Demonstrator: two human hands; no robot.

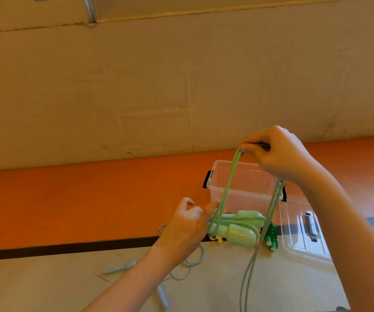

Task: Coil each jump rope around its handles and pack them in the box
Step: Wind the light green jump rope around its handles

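Left hand: your left hand [187, 224] grips the two mint handles [233, 230] together, fingers curled round their narrow ends.
Right hand: your right hand [278, 152] pinches a doubled loop of the green rope [226, 188], raised above the handles.
Rope tail: slack hangs down toward the near edge of the floor.
Box: the clear box [242, 185] stands open just behind the handles.
Next wrap: keep the loop taut, lay each turn snug beside the last, and hold the handles parallel.
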